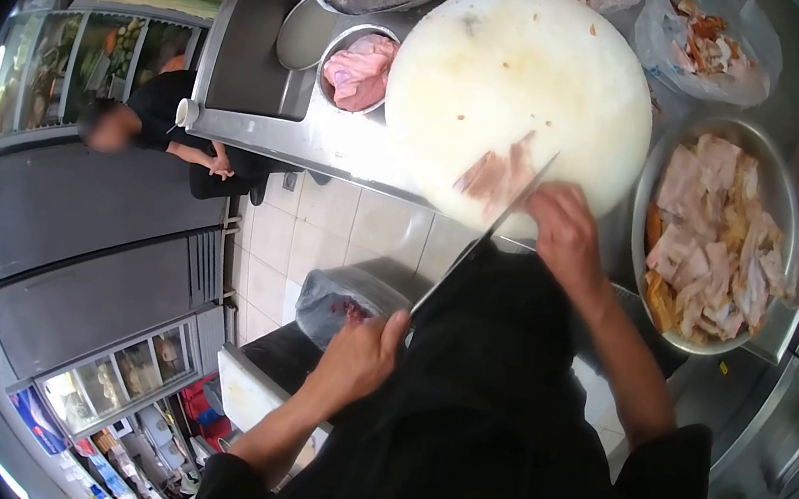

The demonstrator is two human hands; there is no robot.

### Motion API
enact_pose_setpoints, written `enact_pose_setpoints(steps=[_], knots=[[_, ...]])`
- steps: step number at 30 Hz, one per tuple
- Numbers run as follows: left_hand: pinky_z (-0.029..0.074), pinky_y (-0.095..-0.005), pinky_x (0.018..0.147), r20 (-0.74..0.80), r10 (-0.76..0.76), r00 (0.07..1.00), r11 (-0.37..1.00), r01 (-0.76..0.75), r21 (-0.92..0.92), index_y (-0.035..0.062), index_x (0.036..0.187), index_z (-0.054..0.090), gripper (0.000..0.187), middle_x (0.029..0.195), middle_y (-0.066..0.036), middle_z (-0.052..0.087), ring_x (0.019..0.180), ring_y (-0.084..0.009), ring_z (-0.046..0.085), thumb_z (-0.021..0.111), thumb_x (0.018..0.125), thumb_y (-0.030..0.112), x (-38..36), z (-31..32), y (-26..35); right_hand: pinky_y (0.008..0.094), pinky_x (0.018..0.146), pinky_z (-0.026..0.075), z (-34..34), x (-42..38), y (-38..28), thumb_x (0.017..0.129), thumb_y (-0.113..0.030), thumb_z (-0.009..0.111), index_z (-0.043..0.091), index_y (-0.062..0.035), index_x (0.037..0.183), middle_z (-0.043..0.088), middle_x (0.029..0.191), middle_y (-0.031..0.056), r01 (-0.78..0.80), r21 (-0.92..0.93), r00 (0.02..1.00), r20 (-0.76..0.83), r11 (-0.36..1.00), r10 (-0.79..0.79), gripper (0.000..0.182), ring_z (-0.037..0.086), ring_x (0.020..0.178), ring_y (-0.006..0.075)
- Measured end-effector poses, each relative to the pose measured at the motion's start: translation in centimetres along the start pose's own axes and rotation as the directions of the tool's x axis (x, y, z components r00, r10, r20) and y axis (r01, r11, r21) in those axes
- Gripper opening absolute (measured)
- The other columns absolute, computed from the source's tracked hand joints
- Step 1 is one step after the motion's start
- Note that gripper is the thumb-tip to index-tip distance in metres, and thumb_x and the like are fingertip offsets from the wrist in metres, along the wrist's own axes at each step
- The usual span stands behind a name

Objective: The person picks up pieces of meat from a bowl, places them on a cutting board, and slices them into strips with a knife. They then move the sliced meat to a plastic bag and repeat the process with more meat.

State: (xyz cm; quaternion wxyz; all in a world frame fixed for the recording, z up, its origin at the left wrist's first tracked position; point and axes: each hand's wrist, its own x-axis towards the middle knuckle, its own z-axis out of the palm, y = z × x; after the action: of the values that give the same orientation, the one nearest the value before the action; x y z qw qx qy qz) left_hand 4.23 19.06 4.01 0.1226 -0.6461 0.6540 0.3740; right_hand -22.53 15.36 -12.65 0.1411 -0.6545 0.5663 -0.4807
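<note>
Your left hand (357,357) grips the long steel knife (482,232); your right hand (565,233) presses pale sliced meat (498,174) on the round white cutting board (514,73).

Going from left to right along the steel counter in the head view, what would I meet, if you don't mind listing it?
Small bowl of pink raw meat → round white cutting board → large metal bowl of cut meat pieces.
</note>
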Motion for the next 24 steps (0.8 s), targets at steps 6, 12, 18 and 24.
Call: enact_pose_setpoints(steps=[6,12,18,24], knots=[[0.049,-0.0600,0.079,0.051,-0.087,0.995,0.996,0.086,0.019,-0.0039,0.086,0.066,0.058,0.083,-0.036,0.064,0.088,-0.0565,0.062,0.041,0.110,0.043,-2.2,-1.1,-0.9,0.0403,0.085,0.055,0.0,0.4,0.4,0.076,0.013,0.064,0.068,0.0033,0.090,0.068,0.097,0.0142,0.011,-0.002,1.000,0.022,1.000,-0.011,0.018,0.065,0.097,0.0328],[0.049,-0.0604,0.078,0.067,-0.087,0.994,0.996,0.086,0.023,-0.0052,0.086,0.066,0.059,0.083,-0.036,0.065,0.087,-0.0572,0.062,0.042,0.110,0.043,-2.6,-1.2,-0.9,0.0405,0.086,0.055,0.2,0.1,0.4,0.076,0.013,0.064,0.068,0.0028,0.090,0.068,0.097,0.0141,-0.002,-0.015,1.000,0.011,1.000,0.002,0.018,0.065,0.097,0.0330],[0.048,-0.0614,0.079,0.058,-0.031,0.998,0.999,0.028,0.046,-0.0068,0.083,0.067,0.061,0.085,-0.037,0.065,0.087,-0.0574,0.062,0.043,0.109,0.042,0.9,2.5,-1.9,0.0413,0.086,0.055,0.3,0.0,0.7,0.077,0.011,0.065,0.068,0.0030,0.092,0.068,0.100,0.0143,0.010,-0.001,0.999,0.049,1.000,-0.009,0.018,0.065,0.099,0.0341],[0.048,-0.0588,0.084,-0.001,-0.044,0.999,0.995,0.044,-0.086,-0.0063,0.089,0.069,0.065,0.090,-0.038,0.065,0.095,-0.0554,0.062,0.040,0.109,0.049,4.0,0.9,-0.3,0.0420,0.088,0.054,-1.5,1.2,0.6,0.079,0.006,0.068,0.070,0.0016,0.097,0.068,0.105,0.0156,0.032,0.003,0.980,0.198,0.999,-0.032,0.019,0.064,0.103,0.0350]])
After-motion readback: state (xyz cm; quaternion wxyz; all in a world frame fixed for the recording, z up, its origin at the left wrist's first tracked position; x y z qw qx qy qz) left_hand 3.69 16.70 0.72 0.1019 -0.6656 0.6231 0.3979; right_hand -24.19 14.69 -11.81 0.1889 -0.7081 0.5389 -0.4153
